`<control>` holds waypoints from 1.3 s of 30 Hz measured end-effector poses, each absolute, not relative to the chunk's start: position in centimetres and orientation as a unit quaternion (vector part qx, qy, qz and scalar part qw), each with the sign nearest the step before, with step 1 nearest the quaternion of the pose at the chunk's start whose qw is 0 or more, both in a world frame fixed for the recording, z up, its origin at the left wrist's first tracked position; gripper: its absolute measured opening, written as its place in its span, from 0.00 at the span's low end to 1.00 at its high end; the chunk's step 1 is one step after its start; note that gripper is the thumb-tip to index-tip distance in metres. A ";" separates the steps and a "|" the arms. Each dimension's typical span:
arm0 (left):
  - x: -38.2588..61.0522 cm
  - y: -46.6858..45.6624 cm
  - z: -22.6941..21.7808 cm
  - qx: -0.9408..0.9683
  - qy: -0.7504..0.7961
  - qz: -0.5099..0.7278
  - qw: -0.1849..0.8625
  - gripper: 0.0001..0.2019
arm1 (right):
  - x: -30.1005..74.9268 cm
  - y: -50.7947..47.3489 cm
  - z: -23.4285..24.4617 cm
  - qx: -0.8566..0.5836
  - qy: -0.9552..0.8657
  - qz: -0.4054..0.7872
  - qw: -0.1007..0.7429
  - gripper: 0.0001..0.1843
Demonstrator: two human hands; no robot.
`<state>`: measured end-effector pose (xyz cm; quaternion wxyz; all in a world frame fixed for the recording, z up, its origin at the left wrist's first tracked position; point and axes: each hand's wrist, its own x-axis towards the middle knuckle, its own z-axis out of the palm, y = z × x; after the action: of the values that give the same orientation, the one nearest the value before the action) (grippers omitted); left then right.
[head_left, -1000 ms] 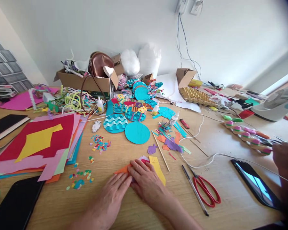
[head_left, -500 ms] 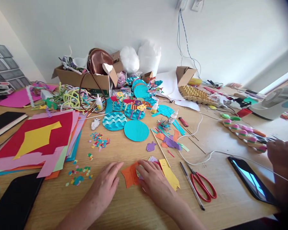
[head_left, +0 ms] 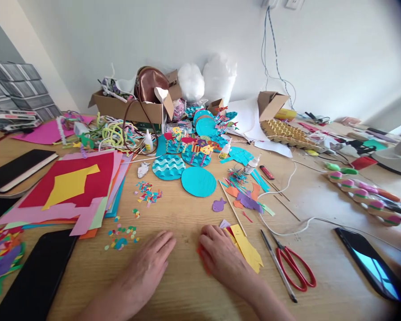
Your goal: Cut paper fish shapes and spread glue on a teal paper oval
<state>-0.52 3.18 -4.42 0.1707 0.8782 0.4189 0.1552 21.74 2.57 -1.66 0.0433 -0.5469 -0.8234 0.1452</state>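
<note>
My left hand [head_left: 143, 272] lies flat on the bare wooden table [head_left: 187, 290], fingers stretched out, holding nothing. My right hand [head_left: 222, 256] rests palm down on a small pile of paper scraps; an orange edge [head_left: 200, 256] peeks out at its left side and a yellow cut piece [head_left: 249, 252] sticks out to its right. Its fingers are extended and pressed on the paper. A purple paper fish [head_left: 218, 205] lies just beyond the right hand.
Red-handled scissors [head_left: 296, 267] and a pen [head_left: 279, 265] lie right of my right hand. A phone [head_left: 370, 263] sits far right, a black tablet [head_left: 36, 281] at the lower left. Stacked coloured paper [head_left: 73, 187], teal discs [head_left: 198, 180], confetti [head_left: 122, 234] and cardboard boxes [head_left: 127, 109] fill the middle and back.
My hands have drawn apart; the left moved off the orange paper onto bare table. The right hand slid the scraps toward me. Another person's hand at the far right has left view.
</note>
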 end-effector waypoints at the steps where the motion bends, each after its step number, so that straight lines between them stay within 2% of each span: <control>1: -1.2 2.8 -4.7 0.881 0.419 0.153 0.157 0.27 | 22.1 2.5 -1.5 -0.547 -0.823 0.145 0.037 0.07; 5: -4.1 1.7 -5.1 0.888 0.422 0.135 0.120 0.26 | 22.8 2.2 -0.5 -0.558 -0.817 0.144 0.021 0.10; 9: -6.3 1.1 -4.8 0.877 0.452 0.145 0.074 0.27 | 20.9 1.7 1.1 -0.555 -0.806 0.194 0.071 0.11; 14: -7.6 -0.2 -5.4 0.900 0.418 0.121 0.004 0.35 | 16.3 1.3 0.4 -0.443 -0.864 0.230 0.066 0.27; 17: -8.9 -1.3 -6.6 0.894 0.435 0.102 -0.035 0.36 | 14.3 1.4 -0.7 -0.396 -0.885 0.237 0.058 0.31; 26: -10.4 -2.4 -8.0 0.843 0.521 0.114 -0.074 0.33 | 12.0 2.5 -1.8 -0.351 -0.906 0.231 0.048 0.33; 33: -8.7 1.2 -7.6 0.840 0.525 0.128 -0.040 0.27 | 10.4 4.6 -3.5 -0.366 -0.910 0.182 0.072 0.33; 39: -9.4 2.4 -7.5 0.829 0.538 0.149 -0.020 0.24 | 10.2 5.7 -3.1 -0.395 -0.898 0.173 0.084 0.31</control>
<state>-9.37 2.43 -7.49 -0.0197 0.8292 0.5385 0.1486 10.25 5.69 -3.14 0.0841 -0.3946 -0.8985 0.1731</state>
